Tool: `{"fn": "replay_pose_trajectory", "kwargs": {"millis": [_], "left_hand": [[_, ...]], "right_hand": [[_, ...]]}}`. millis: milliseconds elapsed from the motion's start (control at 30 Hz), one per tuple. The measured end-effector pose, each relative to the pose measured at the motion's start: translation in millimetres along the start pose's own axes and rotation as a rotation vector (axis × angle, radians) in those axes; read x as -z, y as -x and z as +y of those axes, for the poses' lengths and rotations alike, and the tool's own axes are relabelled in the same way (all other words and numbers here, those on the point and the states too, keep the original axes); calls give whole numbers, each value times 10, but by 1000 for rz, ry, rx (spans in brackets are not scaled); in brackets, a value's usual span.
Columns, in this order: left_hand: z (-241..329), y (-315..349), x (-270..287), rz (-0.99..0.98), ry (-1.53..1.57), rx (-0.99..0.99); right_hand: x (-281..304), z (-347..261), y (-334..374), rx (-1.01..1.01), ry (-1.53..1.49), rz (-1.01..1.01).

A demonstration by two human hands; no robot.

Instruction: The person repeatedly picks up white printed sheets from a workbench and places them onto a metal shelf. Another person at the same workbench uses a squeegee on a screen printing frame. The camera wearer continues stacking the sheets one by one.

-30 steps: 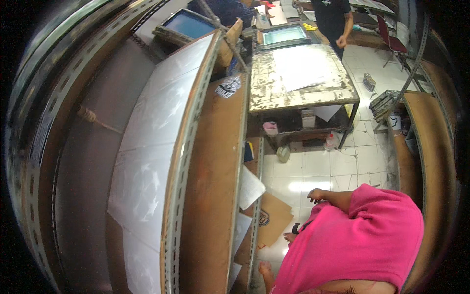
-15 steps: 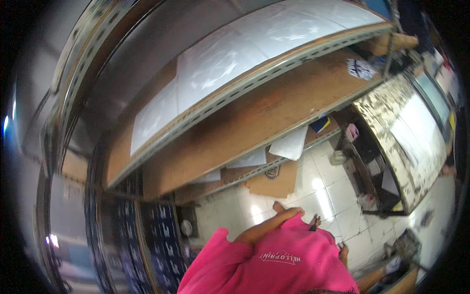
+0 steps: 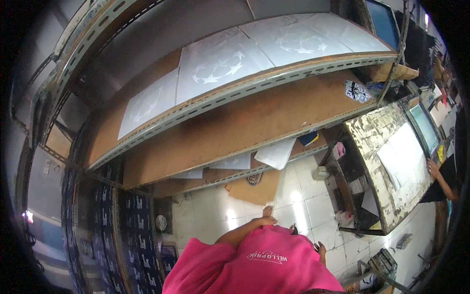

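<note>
My left hand is at the front hem of my pink shirt, fingers curled in. Whatever it may be gripping, perhaps the shirt's edge, is hidden. Lower and to the right, my right hand hangs beside the shirt with its fingers apart and nothing seen in it. Ahead of me stands a metal-framed shelf rack. Its upper board carries white sheets with a faint star-ball print. The wooden shelf below has one dark printed piece at its right end.
Brown cardboard lies on the white tiled floor under the rack. At right stands a worn, paint-spotted table with white paper; another person's hand rests on its edge. Dark blue patterned stacks fill shelving at left.
My view has shifted, so the rack, table and floor sit farther left and the prints look sharper. Another person's hand has come into view at the table. Both my hands stay beside the shirt.
</note>
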State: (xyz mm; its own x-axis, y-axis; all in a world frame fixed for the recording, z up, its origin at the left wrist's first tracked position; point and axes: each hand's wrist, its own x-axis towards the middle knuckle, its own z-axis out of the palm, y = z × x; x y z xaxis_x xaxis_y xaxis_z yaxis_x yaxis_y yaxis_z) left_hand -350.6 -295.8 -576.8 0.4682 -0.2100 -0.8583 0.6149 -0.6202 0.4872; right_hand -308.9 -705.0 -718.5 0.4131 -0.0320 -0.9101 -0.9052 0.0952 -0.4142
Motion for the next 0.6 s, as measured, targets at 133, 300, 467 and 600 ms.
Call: {"fn": "replay_pose_trajectory", "kwargs": {"millis": [133, 300, 467, 600], "left_hand": [[-357, -133, 223, 57, 64, -29], [-769, -142, 270, 36, 106, -18], [-1011, -150, 415, 41, 164, -48], [-1308, -69, 553, 97, 216, -23]], "right_hand": [[-753, -410, 111, 48, 6, -90], [-1289, -504, 153, 128, 157, -255], [-1351, -369, -31, 355, 601, -441], [-1762, -426, -61, 33, 1, -143]]}}
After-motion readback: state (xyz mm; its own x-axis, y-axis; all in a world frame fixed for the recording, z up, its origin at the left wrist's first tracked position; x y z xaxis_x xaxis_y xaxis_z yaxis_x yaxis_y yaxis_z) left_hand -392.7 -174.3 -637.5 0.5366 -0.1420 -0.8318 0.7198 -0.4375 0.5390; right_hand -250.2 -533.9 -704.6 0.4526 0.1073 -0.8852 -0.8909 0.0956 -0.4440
